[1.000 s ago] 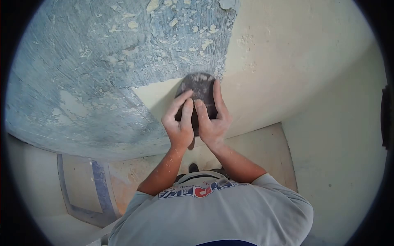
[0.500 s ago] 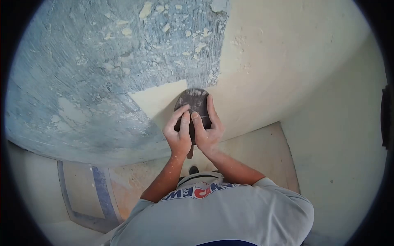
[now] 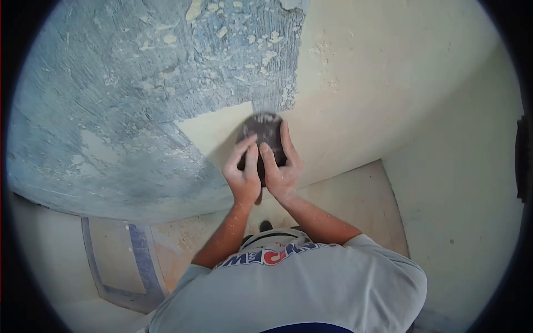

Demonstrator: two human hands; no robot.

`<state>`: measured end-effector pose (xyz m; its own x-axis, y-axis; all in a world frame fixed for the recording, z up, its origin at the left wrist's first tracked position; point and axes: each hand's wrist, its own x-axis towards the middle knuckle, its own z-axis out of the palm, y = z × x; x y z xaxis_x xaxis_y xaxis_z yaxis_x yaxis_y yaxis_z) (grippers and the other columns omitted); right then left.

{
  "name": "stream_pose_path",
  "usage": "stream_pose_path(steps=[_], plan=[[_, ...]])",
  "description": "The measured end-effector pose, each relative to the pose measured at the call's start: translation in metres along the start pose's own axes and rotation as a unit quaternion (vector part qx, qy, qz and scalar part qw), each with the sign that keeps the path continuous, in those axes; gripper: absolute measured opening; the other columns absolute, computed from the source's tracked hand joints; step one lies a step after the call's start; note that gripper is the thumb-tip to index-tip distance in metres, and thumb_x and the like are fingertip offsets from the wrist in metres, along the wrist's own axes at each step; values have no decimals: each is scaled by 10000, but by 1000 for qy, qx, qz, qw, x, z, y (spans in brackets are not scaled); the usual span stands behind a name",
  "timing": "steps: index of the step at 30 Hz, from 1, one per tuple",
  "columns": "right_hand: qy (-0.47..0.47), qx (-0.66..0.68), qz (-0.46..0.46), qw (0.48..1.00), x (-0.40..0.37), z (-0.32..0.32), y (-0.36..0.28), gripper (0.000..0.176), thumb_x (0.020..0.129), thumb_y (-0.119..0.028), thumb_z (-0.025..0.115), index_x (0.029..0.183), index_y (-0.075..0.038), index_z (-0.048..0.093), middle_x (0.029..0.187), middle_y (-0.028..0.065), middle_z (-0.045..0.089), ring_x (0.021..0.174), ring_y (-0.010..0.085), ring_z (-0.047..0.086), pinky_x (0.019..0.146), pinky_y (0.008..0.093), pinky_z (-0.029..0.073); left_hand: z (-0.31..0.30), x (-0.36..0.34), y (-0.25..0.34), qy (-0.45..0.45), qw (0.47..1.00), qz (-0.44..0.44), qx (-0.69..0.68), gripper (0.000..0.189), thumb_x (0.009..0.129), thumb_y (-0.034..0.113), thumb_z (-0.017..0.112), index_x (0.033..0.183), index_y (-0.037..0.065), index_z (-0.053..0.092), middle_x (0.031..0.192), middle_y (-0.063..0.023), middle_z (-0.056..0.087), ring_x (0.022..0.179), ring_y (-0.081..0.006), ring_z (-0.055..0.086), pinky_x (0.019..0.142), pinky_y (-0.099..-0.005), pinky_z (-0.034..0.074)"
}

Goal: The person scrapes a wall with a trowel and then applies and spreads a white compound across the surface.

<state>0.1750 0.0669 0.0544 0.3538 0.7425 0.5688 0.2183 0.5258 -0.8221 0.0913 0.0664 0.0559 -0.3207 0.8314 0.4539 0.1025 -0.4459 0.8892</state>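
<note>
Both my hands hold a dark, dusty, round-ended block (image 3: 265, 126) against the wall (image 3: 344, 105). My left hand (image 3: 242, 169) grips its left side, thumb and fingers on its back. On the right edge, my right hand (image 3: 284, 169) has its fingers stretched up along the side and its thumb on the back. The lower part of the block is partly hidden by my hands, and a brown piece shows below them. Beside the block lies a smooth cream patch (image 3: 214, 127), bordering rough blue-grey wall (image 3: 183, 66) with flaking pale spots.
Smooth cream wall continues to the right and meets a pale side wall (image 3: 449, 194) at a corner. Below is a dusty floor (image 3: 355, 191). A blue-bordered panel (image 3: 119, 255) is at lower left, and a dark object (image 3: 521, 161) sits at the far right edge.
My hands and the block have shifted slightly up along the wall. The grip looks the same, and the view has moved a little.
</note>
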Motion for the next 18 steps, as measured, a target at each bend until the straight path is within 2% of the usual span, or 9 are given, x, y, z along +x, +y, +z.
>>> stream_pose_path(steps=[3, 4, 7, 8, 10, 12, 13, 17, 18], plan=[[12, 0, -31, 999, -2, 1, 7, 576, 863, -79, 649, 1388, 43, 447, 1082, 214, 675, 871, 173, 657, 743, 288, 524, 0, 0, 1, -2, 1000, 1, 13, 203, 921, 70, 581, 1066, -38, 674, 1034, -125, 698, 976, -195, 636, 904, -314, 472], [-3, 0, 9, 1000, 1, -2, -4, 570, 862, -64, 647, 1386, 43, 450, 1095, 215, 671, 884, 177, 658, 751, 288, 524, -1, 0, 4, -10, 1000, -4, 1, 203, 923, 72, 581, 1067, -37, 675, 1033, -124, 699, 974, -193, 636, 900, -313, 475], [-4, 35, 51, 998, -2, -2, 2, 572, 858, -57, 650, 1385, 44, 451, 1101, 214, 670, 892, 178, 658, 752, 289, 524, 1, -4, 0, -7, 1000, -16, -7, 200, 924, 77, 584, 1061, -34, 678, 1032, -123, 698, 967, -188, 635, 893, -315, 479], [-4, 35, 50, 998, -4, -2, 6, 572, 858, -57, 650, 1385, 44, 451, 1101, 214, 670, 892, 178, 658, 752, 289, 524, 2, -6, -4, -1, 1000, -8, -2, 199, 925, 77, 583, 1060, -33, 678, 1032, -124, 698, 966, -187, 635, 891, -315, 480], [15, -1, -30, 999, -2, 0, 11, 574, 856, -58, 651, 1386, 40, 452, 1088, 204, 674, 872, 167, 652, 743, 288, 525, 3, -2, -2, 6, 1000, 5, -7, 198, 926, 74, 578, 1062, -31, 678, 1033, -125, 697, 966, -188, 634, 887, -314, 481], [12, 13, -10, 1000, 3, 0, 6, 574, 856, -59, 653, 1386, 36, 455, 1085, 201, 675, 864, 164, 649, 742, 287, 525, 1, 1, 4, -25, 999, -29, -18, 221, 928, 82, 579, 1091, -44, 658, 1058, -121, 683, 1007, -183, 614, 914, -305, 461], [11, 28, 13, 999, 3, 0, 3, 574, 856, -61, 655, 1386, 33, 457, 1082, 199, 676, 856, 160, 647, 742, 287, 525, 2, 1, 2, -22, 999, -25, -15, 219, 929, 79, 578, 1090, -45, 657, 1059, -121, 684, 1026, -193, 612, 928, -315, 456], [20, 15, -15, 1000, -1, -2, 19, 574, 853, -63, 661, 1384, 30, 462, 1078, 196, 677, 844, 154, 642, 739, 286, 525, 3, -8, -15, -19, 999, 12, 26, 213, 935, 88, 578, 1088, -38, 657, 1069, -116, 679, 1001, -178, 611, 903, -308, 462], [7, 14, 4, 1000, 4, -5, 8, 574, 852, -65, 663, 1382, 31, 464, 1074, 197, 677, 845, 153, 643, 741, 285, 524, 4, -6, -11, -18, 999, 11, 26, 213, 935, 88, 578, 1088, -38, 657, 1069, -116, 679, 1001, -178, 611, 903, -308, 462]])
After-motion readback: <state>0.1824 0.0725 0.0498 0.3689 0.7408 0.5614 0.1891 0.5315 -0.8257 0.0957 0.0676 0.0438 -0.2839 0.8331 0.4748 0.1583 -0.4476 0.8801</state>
